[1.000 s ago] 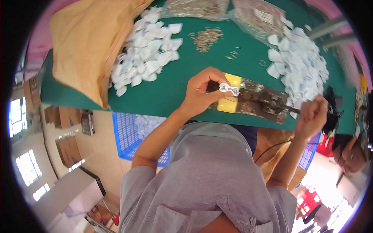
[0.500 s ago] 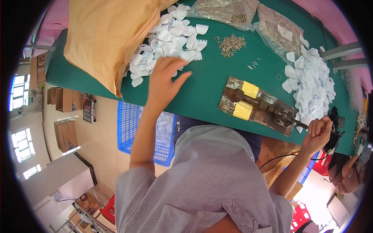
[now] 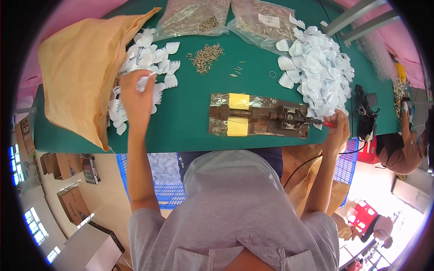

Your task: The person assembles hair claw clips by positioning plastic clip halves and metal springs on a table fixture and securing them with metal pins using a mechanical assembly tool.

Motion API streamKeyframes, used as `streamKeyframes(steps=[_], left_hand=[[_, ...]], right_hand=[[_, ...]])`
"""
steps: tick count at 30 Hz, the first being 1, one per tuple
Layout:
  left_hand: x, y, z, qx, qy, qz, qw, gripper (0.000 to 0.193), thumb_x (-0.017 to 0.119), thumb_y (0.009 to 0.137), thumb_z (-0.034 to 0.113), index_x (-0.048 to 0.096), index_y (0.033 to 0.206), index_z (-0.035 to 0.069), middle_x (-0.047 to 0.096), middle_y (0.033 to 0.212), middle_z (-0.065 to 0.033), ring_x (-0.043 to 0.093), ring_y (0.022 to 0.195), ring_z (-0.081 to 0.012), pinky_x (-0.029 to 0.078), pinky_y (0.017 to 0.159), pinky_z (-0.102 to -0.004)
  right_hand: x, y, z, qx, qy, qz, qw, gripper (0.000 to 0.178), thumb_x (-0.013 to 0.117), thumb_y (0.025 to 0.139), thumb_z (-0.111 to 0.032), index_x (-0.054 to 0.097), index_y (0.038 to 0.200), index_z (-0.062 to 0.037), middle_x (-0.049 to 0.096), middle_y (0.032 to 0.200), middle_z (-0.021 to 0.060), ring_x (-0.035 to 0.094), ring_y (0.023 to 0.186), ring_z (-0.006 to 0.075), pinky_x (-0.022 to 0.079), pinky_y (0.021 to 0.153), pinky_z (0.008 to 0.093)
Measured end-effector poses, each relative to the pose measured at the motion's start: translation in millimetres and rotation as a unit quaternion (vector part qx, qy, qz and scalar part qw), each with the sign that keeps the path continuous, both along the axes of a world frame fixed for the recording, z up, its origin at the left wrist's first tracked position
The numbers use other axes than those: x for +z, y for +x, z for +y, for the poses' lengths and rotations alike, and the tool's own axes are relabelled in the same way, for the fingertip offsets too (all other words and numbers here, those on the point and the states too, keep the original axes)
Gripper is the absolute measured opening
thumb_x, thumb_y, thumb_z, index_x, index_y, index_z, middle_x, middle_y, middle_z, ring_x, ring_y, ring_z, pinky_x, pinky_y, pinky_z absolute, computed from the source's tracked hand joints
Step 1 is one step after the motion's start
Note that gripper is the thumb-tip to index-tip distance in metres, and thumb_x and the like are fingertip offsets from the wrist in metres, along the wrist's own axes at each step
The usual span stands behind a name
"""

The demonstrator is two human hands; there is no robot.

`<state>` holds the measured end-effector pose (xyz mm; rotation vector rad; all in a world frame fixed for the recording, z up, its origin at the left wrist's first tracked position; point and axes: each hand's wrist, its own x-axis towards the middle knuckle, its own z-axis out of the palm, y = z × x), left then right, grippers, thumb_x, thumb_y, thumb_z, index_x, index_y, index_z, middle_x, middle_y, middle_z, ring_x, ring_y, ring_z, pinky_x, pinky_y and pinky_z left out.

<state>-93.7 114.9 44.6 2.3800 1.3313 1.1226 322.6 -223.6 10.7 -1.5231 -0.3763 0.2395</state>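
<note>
White toothed pieces [image 3: 158, 55] lay in a loose heap on the left of the table, with the person's left hand [image 3: 135, 88] reaching in among them. Its thumb and fingers curved toward each other, and a bit of white showed at the fingertips; whether they had closed on a piece could not be made out. The right hand [image 3: 340, 126] had its fingers wrapped around a red handle [image 3: 329, 123], well apart from the left.

That handle ended the lever of a metal clamping fixture [image 3: 291, 118], which lay lengthwise near the table's front edge on a dark base covered in shiny film. Two yellow patches [image 3: 238, 127] crossed the base toward its left end, one on each side of the central bar. Just beyond the right hand rose a second, larger heap of similar white pieces [image 3: 323, 67].

Between the two heaps, farther back, was a small pile of metal parts [image 3: 207, 58], with a few loose slivers and a thin ring [image 3: 272, 74] to its right. Two clear plastic bags [image 3: 194, 18] sat at the back. A tan sack [image 3: 74, 81] slumped at the far left of the green table [image 3: 185, 128]. Below its front edge, left of the person's grey shirt [image 3: 246, 207], a blue basket [image 3: 171, 201] held more white pieces.
</note>
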Motion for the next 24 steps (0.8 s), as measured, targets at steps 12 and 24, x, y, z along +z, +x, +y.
streamKeyframes(steps=[12, 24], left_hand=[[11.6, 76.8, -140.7, -0.305, -0.233, -0.035, 0.923, 0.013, 0.078, 0.087, 0.002, 0.075, 0.098, 0.007, 0.067, 0.091, -0.0030, 0.059, 0.081, -0.0179, 0.049, 0.071, -0.0327], [6.7, 91.8, -139.4, -0.244, 0.050, 0.160, 0.955, 0.017, 0.079, 0.077, 0.008, 0.068, 0.090, 0.012, 0.050, 0.092, -0.0038, 0.050, 0.091, -0.0262, 0.039, 0.080, -0.0410]], right_hand=[[56.4, -19.7, 134.0, 0.364, -0.316, -0.601, 0.638, 0.047, 0.068, 0.078, 0.007, 0.070, 0.122, -0.0083, 0.065, 0.124, 0.0064, 0.062, 0.112, 0.0295, 0.053, 0.094, 0.0424], [62.5, -67.6, 156.2, 0.485, -0.168, -0.239, 0.824, 0.022, 0.061, 0.089, 0.007, 0.065, 0.108, -0.0031, 0.074, 0.095, 0.0122, 0.075, 0.088, 0.0267, 0.057, 0.079, 0.0333]])
